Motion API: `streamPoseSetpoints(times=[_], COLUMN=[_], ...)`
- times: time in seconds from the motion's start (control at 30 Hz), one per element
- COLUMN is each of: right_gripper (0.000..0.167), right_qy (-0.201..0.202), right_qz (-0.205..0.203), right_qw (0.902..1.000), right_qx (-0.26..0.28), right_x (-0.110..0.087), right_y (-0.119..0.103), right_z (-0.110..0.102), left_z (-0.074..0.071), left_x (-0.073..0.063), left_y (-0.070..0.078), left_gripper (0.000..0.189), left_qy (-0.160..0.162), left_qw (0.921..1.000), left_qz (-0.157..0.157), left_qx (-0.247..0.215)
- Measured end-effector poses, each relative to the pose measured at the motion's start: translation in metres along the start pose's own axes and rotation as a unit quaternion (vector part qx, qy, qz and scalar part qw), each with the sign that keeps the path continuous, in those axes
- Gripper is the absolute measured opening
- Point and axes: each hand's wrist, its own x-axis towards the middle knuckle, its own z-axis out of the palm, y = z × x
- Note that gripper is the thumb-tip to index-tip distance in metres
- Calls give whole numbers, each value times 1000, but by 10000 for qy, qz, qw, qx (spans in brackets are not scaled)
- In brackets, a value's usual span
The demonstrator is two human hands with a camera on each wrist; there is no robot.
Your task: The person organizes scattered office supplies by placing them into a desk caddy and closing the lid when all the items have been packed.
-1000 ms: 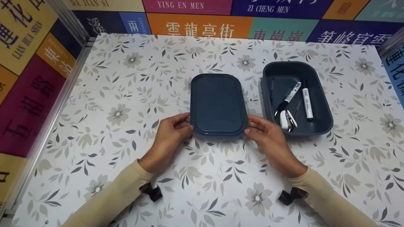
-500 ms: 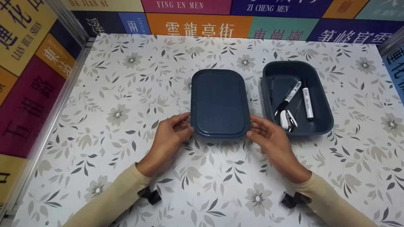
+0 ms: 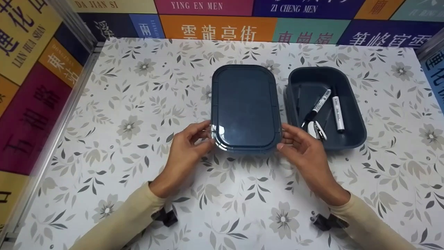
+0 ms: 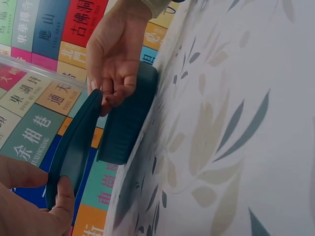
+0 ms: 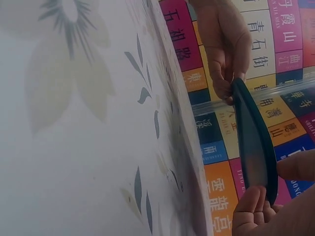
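A dark blue rectangular lid (image 3: 246, 104) with rounded corners is held between both hands, top side up in the head view. My left hand (image 3: 185, 152) pinches its near left side, thumb on top and fingers beneath. At the near right side, my right hand (image 3: 307, 158) pinches it the same way. Both wrist views show the lid (image 4: 74, 142) raised off the table, its underside hollow. Right of the lid stands a matching dark blue box (image 3: 350, 139) without a cover. Inside lie a white stapler (image 3: 315, 130), a black-and-white pen (image 3: 321, 102) and a white marker (image 3: 338, 113).
The table (image 3: 138, 208) has a white cover printed with grey flowers and leaves. Colourful panels (image 3: 218, 29) with place names stand along the back and left edges. Black wrist cameras (image 3: 166, 217) hang under both sleeves.
The lid has risen towards the camera and looks larger, its far end tilting up. My right hand has shifted slightly right with it; a bright reflection now shows at its near left corner.
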Motion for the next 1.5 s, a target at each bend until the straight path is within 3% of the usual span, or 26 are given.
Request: streamPoseSetpoints(times=[0.3, 0.6, 0.87, 1.07, 1.5], right_gripper=[57, 55, 54, 52, 49], right_qy=[267, 466, 661, 719, 704], right_qz=[-240, -294, -341, -323, -672], right_qw=[9985, 9967, 9935, 9922, 9848], right_qx=[410, 594, 863, 968, 1439], right_x=[-1, -3, -2, -2, -7], right_y=[-7, -17, -21, -20, -21], right_z=[-7, -24, -38, -49, -75], left_z=[10, 30, 47, 59, 89], left_x=[4, 14, 24, 27, 35], left_y=[9, 10, 7, 12, 23], left_gripper=[54, 56, 56, 55, 56], left_qy=[-92, -289, -418, -470, -696], left_qw=[9996, 9980, 9973, 9971, 9950], left_qz=[230, 509, 540, 570, 631], left_qx=[-102, -234, -254, -189, -353])
